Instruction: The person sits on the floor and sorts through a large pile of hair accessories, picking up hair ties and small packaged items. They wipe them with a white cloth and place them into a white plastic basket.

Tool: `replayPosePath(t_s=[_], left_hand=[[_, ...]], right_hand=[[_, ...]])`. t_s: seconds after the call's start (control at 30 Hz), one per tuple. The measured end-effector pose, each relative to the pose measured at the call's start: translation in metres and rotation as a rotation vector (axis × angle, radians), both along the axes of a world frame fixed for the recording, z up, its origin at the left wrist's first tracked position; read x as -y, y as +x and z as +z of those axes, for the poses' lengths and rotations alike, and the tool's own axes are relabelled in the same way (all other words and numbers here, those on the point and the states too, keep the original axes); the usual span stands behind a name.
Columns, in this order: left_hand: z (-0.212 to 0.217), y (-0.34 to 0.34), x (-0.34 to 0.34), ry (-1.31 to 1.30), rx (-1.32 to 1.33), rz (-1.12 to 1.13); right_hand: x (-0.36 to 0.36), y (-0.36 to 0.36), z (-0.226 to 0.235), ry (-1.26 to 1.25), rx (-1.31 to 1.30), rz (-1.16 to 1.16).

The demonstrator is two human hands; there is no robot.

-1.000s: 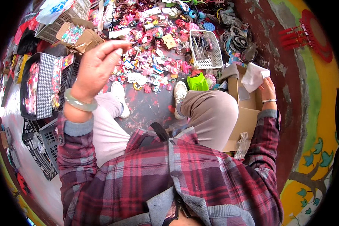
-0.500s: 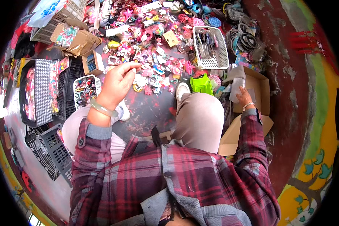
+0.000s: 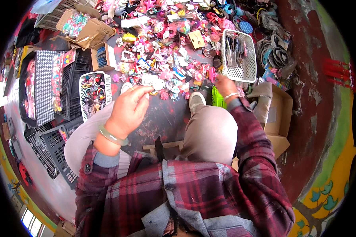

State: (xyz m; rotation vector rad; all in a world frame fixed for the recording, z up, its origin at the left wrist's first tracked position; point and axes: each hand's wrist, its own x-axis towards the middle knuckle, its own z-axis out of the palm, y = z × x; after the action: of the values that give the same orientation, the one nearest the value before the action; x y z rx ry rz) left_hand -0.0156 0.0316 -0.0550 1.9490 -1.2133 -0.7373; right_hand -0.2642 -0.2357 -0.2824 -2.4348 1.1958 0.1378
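from afar i see the left hand (image 3: 140, 96) hang with thumb apart from loosely bent fingers, near the pink-and-white trinket heap (image 3: 166, 59) ahead, while the right hand (image 3: 225, 87), its fingers too blurred to tell, is beside the white basket (image 3: 244, 75), likely placed for easy reach.

Left: houndstooth box (image 3: 45, 89) | grey crate (image 3: 56, 147) | right: red tassels (image 3: 340, 73), painted tree (image 3: 316, 215)
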Motion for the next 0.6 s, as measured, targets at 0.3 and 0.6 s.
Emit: replayPosePath(t_s=[0.3,0.6], left_hand=[[-0.011,-0.005,-0.001,0.079,-0.038,-0.024],[-0.021,-0.006,-0.002,0.061,-0.013,-0.043]], right_hand=[[-0.037,0.079,-0.083,0.139,-0.322,0.096],[-0.010,0.069,-0.085,0.227,-0.240,-0.166]])
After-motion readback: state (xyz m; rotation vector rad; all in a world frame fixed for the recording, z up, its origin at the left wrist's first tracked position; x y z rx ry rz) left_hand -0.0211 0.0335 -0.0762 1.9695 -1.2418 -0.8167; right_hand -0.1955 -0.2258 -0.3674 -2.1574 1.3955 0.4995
